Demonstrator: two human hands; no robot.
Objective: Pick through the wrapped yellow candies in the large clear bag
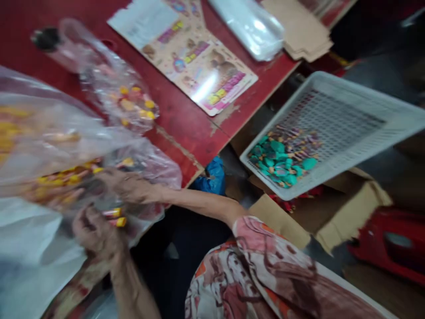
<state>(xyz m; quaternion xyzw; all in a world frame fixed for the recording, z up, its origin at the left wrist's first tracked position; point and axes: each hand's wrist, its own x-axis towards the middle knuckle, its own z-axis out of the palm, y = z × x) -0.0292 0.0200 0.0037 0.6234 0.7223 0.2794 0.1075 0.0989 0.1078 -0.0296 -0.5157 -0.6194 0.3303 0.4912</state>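
On the left, my right hand [128,186] reaches over the clear plastic and touches a pile of small pieces with yellow ends [69,177]. Its fingers are smeared by motion, so their grip cannot be made out. Below it, my left hand [94,230] has curled fingers turned up beside greyish see-through film. What lies inside them is hidden. Two small pinkish tubes with yellow caps [116,217] lie just right of my left hand. A large clear plastic bag [66,137] with more yellow pieces spreads around the pile.
On the red table [186,128] lie a smaller bag of yellow-capped pieces [133,104], printed cards [206,66], plastic sleeves [252,31] and brown cardboard [299,26]. Right of it, a grey basket [352,102] holding green and purplish pieces rests above an open carton [355,212].
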